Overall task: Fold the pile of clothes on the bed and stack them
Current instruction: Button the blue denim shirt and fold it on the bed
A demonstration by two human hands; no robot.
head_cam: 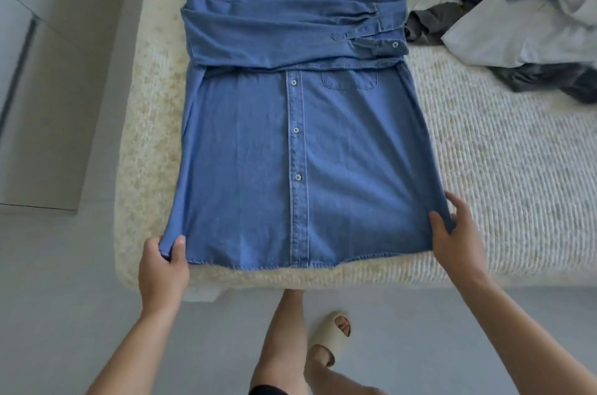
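At bottom of frame, my left hand and right hand pinch the blue denim button-up shirt by its hem corners (sleeves already crossed); next, I reckon, fold it up toward the collar.

You will find no legible text, label, brand, number or sign anywhere in this view. The blue shirt spread on the bed shows only plain buttons and stitching, with no readable tag at its collar. The pile of clothes at the upper right bears no printing you could read.
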